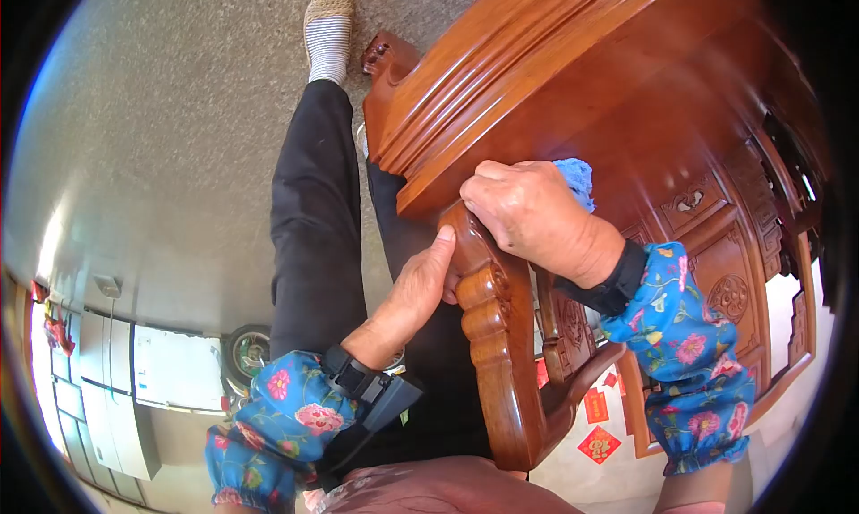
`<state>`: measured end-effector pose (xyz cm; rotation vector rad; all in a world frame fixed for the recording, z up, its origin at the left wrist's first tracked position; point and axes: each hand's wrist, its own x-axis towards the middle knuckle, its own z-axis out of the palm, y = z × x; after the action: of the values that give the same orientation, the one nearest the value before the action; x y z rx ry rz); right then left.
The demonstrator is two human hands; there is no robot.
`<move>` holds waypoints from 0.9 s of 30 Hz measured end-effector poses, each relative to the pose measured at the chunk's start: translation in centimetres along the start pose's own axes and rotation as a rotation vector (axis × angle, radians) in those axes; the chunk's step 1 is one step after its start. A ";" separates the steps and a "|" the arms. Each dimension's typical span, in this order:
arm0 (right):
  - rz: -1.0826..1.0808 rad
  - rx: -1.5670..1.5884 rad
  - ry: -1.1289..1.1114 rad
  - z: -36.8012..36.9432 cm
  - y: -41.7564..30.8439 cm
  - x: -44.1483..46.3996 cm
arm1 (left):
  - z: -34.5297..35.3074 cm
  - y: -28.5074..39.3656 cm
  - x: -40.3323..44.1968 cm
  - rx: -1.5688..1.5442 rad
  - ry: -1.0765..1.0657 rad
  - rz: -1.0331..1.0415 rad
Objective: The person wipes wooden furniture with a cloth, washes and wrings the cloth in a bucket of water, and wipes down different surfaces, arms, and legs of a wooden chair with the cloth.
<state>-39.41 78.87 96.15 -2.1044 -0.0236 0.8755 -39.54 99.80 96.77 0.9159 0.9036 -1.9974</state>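
A glossy reddish-brown wooden chair with a broad moulded seat edge (501, 76) fills the right half of the view. Its carved armrest post (501, 353) runs down from the seat toward my lap. My left hand (416, 286) is closed around the top of this post, thumb on the near side and fingers partly hidden behind it. In my right hand (528, 205) is a bunched blue cloth (577, 181), which sticks out past the knuckles. The right fingers are curled down against the top of the post, beside the seat; most of the cloth is hidden under them.
A carved backrest (716, 263) stands at the right. My dark-trousered leg (313, 219) stretches along the chair over a speckled grey floor (179, 111). At the lower left are a wheel (248, 353) and white cabinets (116, 424). Red paper decorations (598, 444) show behind the post.
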 end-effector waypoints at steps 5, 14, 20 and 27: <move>0.030 0.113 0.081 -0.1 0.5 -0.6 | -0.1 0.5 0.8 0.065 -0.007 -0.024; 0.215 0.397 0.114 -0.5 0.9 -2.7 | -0.1 0.2 0.5 0.039 -0.046 0.040; 0.437 0.817 0.116 -1.0 0.6 -5.3 | -0.3 0.7 0.3 0.031 -0.059 0.015; -0.094 0.486 0.078 0.5 0.3 -1.2 | 0.8 0.4 -0.5 -0.159 0.008 0.121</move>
<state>-40.72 78.60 96.42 -1.6654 0.1194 0.6629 -39.20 99.08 97.50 0.8682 0.9726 -1.7938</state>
